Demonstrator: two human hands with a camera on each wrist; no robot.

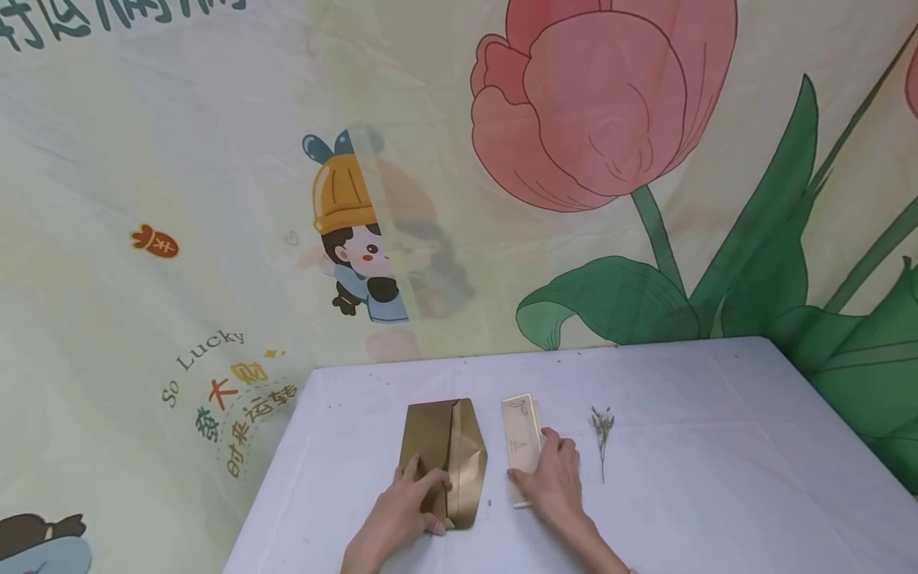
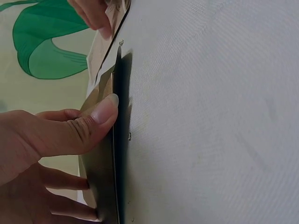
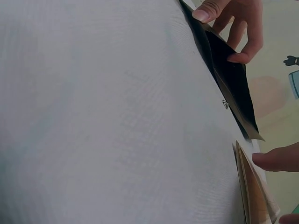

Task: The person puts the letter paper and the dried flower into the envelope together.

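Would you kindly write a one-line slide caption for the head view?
Left hand on a gold envelope, right hand on a cream card, a small sprig lying beyond, farther right.

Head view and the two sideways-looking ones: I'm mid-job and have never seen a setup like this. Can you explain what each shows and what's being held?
There is no machine here: these are a person's two bare hands. The head picture comes from a camera worn on the head, looking forward and down. The other two come from a camera on each wrist, so the table seems turned on its side.

On the white-covered table, left to right in the head view, lie a gold envelope, a cream card and a small dried sprig. The left hand holds the envelope, thumb at its near edge. The right hand spans the card; whether it grips it, I cannot tell. Nobody touches the sprig.
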